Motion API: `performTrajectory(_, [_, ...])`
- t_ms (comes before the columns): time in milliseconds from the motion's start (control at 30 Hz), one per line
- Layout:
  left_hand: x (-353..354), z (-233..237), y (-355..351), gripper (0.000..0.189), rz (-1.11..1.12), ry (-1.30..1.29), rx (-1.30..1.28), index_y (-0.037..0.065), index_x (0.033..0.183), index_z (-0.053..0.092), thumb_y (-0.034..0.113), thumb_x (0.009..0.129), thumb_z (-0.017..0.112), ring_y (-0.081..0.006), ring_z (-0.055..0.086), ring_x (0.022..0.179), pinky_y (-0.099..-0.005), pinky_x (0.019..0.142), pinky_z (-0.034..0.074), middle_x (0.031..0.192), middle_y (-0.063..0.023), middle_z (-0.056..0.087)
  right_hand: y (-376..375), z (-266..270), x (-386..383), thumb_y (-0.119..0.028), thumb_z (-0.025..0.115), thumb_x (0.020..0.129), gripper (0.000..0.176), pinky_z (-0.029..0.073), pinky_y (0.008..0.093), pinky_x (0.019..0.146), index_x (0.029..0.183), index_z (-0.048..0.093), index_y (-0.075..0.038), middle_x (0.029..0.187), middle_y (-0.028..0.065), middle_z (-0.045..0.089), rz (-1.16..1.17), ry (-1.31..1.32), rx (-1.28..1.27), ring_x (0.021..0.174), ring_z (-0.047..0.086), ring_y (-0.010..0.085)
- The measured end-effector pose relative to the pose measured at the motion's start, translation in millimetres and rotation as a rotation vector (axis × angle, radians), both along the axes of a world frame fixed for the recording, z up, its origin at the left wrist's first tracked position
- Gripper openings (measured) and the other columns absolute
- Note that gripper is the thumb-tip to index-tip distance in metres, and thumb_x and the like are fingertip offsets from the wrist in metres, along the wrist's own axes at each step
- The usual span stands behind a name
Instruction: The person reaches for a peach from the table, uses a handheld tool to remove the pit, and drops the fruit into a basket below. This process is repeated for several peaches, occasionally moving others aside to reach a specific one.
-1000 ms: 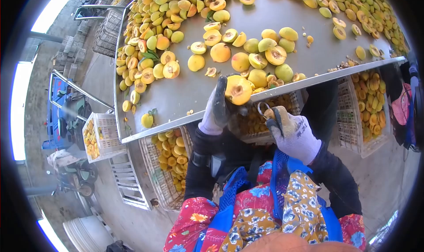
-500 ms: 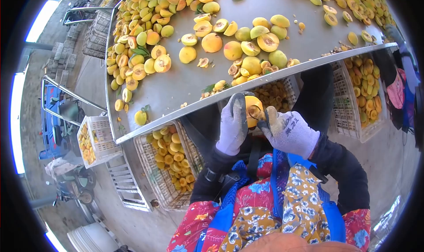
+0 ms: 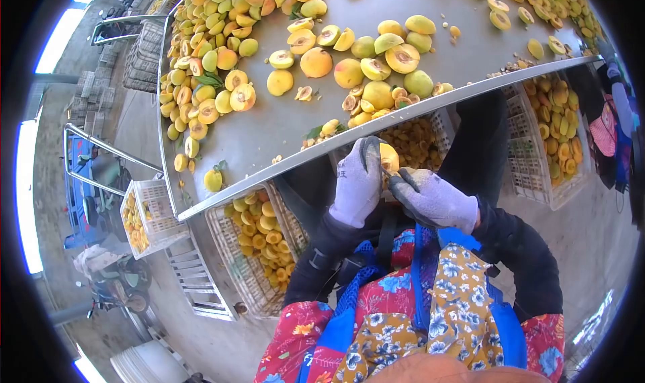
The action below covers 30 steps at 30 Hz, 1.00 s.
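Note:
My left hand [image 3: 358, 183], in a pale lavender glove with a dark grey palm, is closed around a yellow peach half [image 3: 389, 158] just below the table edge. Right beside the fruit, my right hand [image 3: 433, 199] in a matching glove is closed with its fingertips at the peach's lower side. What lies inside its fingers is hidden. Above my hands on the metal table [image 3: 269, 126] are cut and whole peaches [image 3: 316, 62], with pit pieces and scraps along the near edge. Below my hands sits a crate of peach halves [image 3: 411, 144], partly hidden by the table.
The table's raised metal rim [image 3: 302, 156] runs just beyond my hands. Crates of peaches stand left [image 3: 250, 248] and right [image 3: 545, 141] of my legs. A white crate [image 3: 156, 215] stands at the table's left corner. Another person's sleeve [image 3: 621, 104] shows at far right.
My right hand has turned over, its back less in view, and has shifted slightly down against the peach half. My left hand still holds the fruit. The view has shifted slightly.

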State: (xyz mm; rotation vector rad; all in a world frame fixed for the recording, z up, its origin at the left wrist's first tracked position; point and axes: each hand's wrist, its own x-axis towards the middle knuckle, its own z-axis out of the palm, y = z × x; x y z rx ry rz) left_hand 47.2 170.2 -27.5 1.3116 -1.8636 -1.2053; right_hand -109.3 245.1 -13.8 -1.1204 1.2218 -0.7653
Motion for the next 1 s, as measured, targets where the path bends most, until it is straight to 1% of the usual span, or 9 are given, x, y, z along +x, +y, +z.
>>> performTrajectory(33, [-0.8,-3.2,0.1,0.025,0.011,0.010,0.015,-0.001,0.114,0.061,0.015,0.102,0.047,-0.0405,0.067,0.093,-0.0429,0.078,0.054,0.096,-0.0237,0.068,0.0,-18.0,2.8,-0.028,0.050,0.104,0.025,0.042,0.0240,0.053,0.093,0.056,-0.007,0.067,-0.0020,0.051,0.008,0.194,-0.341,0.058,0.052,0.0084])
performTrajectory(100, [-2.3,-15.2,3.4,0.025,0.022,0.022,0.051,-0.001,0.113,0.061,0.016,0.102,0.048,-0.0400,0.067,0.094,-0.0436,0.079,0.054,0.096,-0.0240,0.068,1.8,-26.6,1.1,-0.030,0.051,0.104,0.025,0.041,0.0239,0.051,0.093,0.056,-0.007,0.067,-0.0020,0.051,0.043,0.318,-0.552,0.057,0.051,0.0084])
performTrajectory(200, [-3.7,-19.3,6.1,0.024,-0.002,0.040,0.032,-0.001,0.113,0.061,0.016,0.102,0.048,-0.0395,0.067,0.093,-0.0422,0.078,0.054,0.097,-0.0237,0.068,-0.4,0.0,-13.2,-0.033,0.051,0.103,0.027,0.039,0.0236,0.049,0.095,0.057,-0.008,0.067,-0.0022,0.051,0.073,0.012,0.041,0.055,0.048,0.0079])
performTrajectory(267, [-5.1,-18.9,8.6,0.024,0.000,0.095,-0.044,-0.001,0.114,0.061,0.016,0.102,0.048,-0.0374,0.068,0.089,-0.0406,0.077,0.054,0.097,-0.0225,0.069,-10.0,30.8,-18.7,-0.034,0.050,0.104,0.028,0.039,0.0240,0.048,0.098,0.058,-0.008,0.069,-0.0031,0.051,-0.010,-0.330,0.702,0.056,0.048,0.0077])
performTrajectory(333, [-7.8,-17.6,13.2,0.024,0.023,0.123,-0.239,-0.001,0.114,0.061,0.015,0.102,0.048,-0.0338,0.070,0.085,-0.0388,0.077,0.055,0.097,-0.0208,0.069,-6.5,25.4,-17.6,-0.039,0.051,0.103,0.031,0.034,0.0218,0.044,0.096,0.058,-0.010,0.065,-0.0043,0.047,-0.023,-0.466,0.685,0.051,0.042,0.0058])
performTrajectory(567, [-3.3,-21.5,6.7,0.027,-0.083,0.361,-0.191,-0.001,0.114,0.061,0.019,0.104,0.046,-0.0217,0.069,0.086,-0.0339,0.077,0.054,0.092,-0.0145,0.069,6.6,-10.2,-22.2,-0.044,0.055,0.101,0.039,0.027,0.0188,0.035,0.097,0.054,-0.005,0.056,-0.0048,0.040,-0.005,-1.162,0.823,0.037,0.032,0.0040])
performTrajectory(767, [-5.2,-40.9,-2.1,0.031,-0.182,0.308,0.275,-0.002,0.110,0.063,0.022,0.106,0.044,-0.0197,0.068,0.086,-0.0320,0.077,0.053,0.092,-0.0129,0.070,11.3,-1.3,-10.9,-0.046,0.050,0.103,0.040,0.028,0.0195,0.035,0.099,0.055,-0.006,0.055,-0.0052,0.038,-0.181,-0.844,0.745,0.036,0.032,0.0039])
performTrajectory(867, [-5.8,-45.8,-0.5,0.033,-0.239,0.380,0.243,-0.002,0.110,0.064,0.024,0.106,0.044,-0.0181,0.067,0.088,-0.0311,0.079,0.053,0.093,-0.0112,0.070,22.2,-47.1,-16.6,-0.046,0.045,0.104,0.039,0.026,0.0193,0.035,0.099,0.056,-0.009,0.054,-0.0052,0.037,0.037,-1.543,0.945,0.036,0.029,0.0045])
performTrajectory(1000, [-19.6,-50.9,2.2,0.035,-0.087,0.467,0.169,-0.002,0.111,0.064,0.026,0.107,0.043,-0.0175,0.067,0.088,-0.0308,0.081,0.053,0.096,-0.0108,0.070,22.0,-40.0,-7.3,-0.047,0.044,0.104,0.040,0.025,0.0225,0.033,0.096,0.055,-0.009,0.052,-0.0046,0.035,-0.124,-1.332,0.745,0.033,0.026,0.0050])
